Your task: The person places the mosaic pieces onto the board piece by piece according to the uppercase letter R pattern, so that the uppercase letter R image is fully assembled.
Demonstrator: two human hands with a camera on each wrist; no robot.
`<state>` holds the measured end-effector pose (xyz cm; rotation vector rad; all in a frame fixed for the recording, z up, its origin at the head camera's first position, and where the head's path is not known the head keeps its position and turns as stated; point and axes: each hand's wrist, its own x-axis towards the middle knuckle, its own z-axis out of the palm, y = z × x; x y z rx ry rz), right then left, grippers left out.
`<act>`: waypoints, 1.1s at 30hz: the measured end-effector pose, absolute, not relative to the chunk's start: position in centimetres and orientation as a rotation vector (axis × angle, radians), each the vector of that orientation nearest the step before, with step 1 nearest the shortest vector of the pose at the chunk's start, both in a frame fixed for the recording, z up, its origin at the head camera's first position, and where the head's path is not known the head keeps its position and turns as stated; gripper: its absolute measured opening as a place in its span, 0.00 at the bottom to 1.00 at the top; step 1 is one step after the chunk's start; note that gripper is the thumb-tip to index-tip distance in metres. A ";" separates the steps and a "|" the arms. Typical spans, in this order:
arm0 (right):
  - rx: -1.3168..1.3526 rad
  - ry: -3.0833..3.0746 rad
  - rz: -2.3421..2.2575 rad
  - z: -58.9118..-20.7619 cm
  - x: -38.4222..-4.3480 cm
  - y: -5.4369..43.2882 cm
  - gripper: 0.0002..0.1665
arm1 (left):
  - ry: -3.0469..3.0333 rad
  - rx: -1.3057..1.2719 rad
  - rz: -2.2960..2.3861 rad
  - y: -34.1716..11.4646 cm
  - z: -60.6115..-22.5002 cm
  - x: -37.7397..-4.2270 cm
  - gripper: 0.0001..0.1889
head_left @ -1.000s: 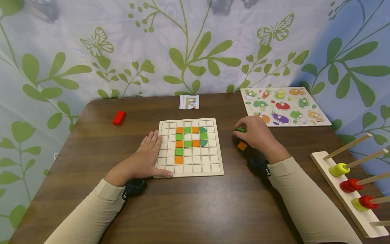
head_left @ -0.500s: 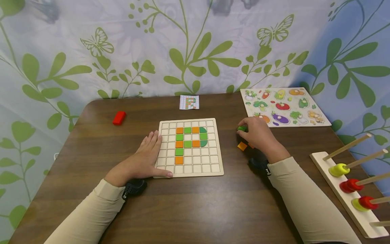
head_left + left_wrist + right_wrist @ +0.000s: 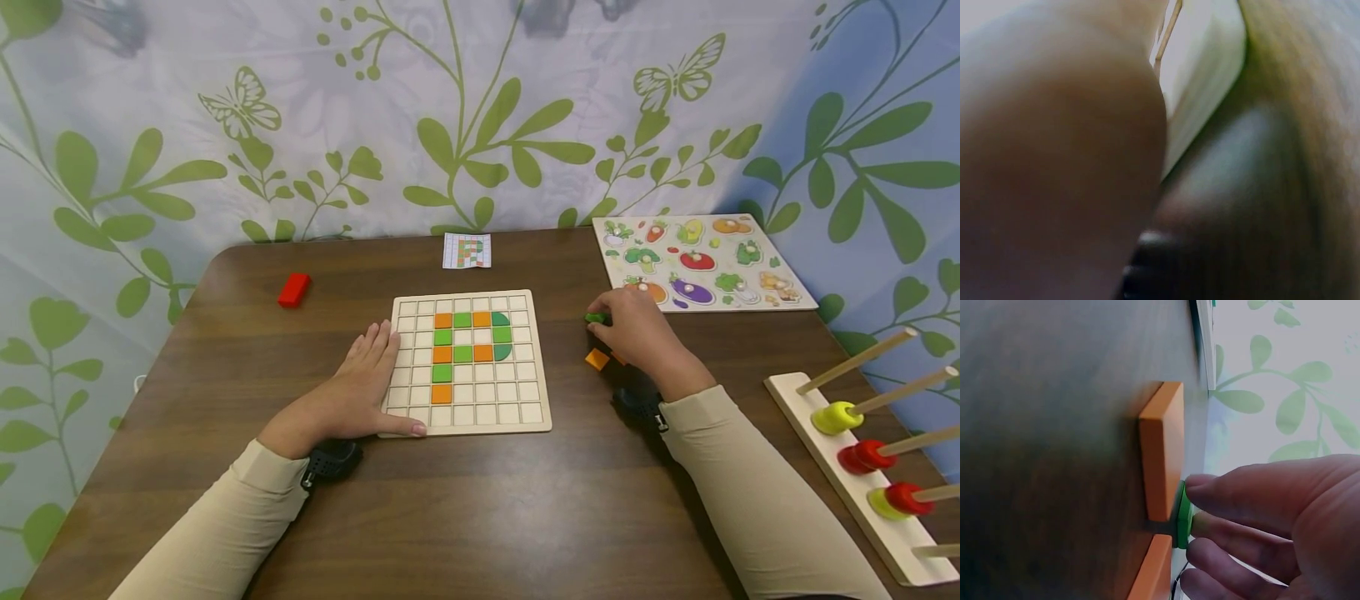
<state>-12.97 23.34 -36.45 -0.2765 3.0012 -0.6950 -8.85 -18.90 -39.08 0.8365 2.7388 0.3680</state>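
Observation:
A light wooden grid board lies on the table, with orange and green tiles set in a P-like shape. My left hand rests along its left edge, fingers straight and thumb at the near corner. The left wrist view shows blurred skin and the board's pale edge. Right of the board, my right hand pinches a green tile low over the table. An orange tile lies just nearer me. Another orange tile is partly hidden by the hand in the head view.
Behind the board lies a small printed pattern card. A red block sits at the far left. A vegetable peg puzzle lies at the back right, and a wooden stand with pegs and rings is at the right edge.
The right hand has shifted very slightly right with its fingers at the green tile, and more of the orange tiles shows. The left hand and board have stayed put.

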 end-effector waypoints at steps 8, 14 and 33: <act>-0.299 3.023 -0.695 -36.5 -12.9 23.3 0.10 | 2.738 0.839 0.366 -18.9 -39.1 -8.8 0.80; -0.295 3.013 -0.702 -36.6 -12.9 23.4 0.10 | 2.737 0.836 0.374 -18.9 -39.0 -8.8 0.79; -0.362 2.984 -0.776 -36.1 -12.2 21.6 0.12 | 2.740 0.842 0.374 -19.0 -39.2 -8.9 0.80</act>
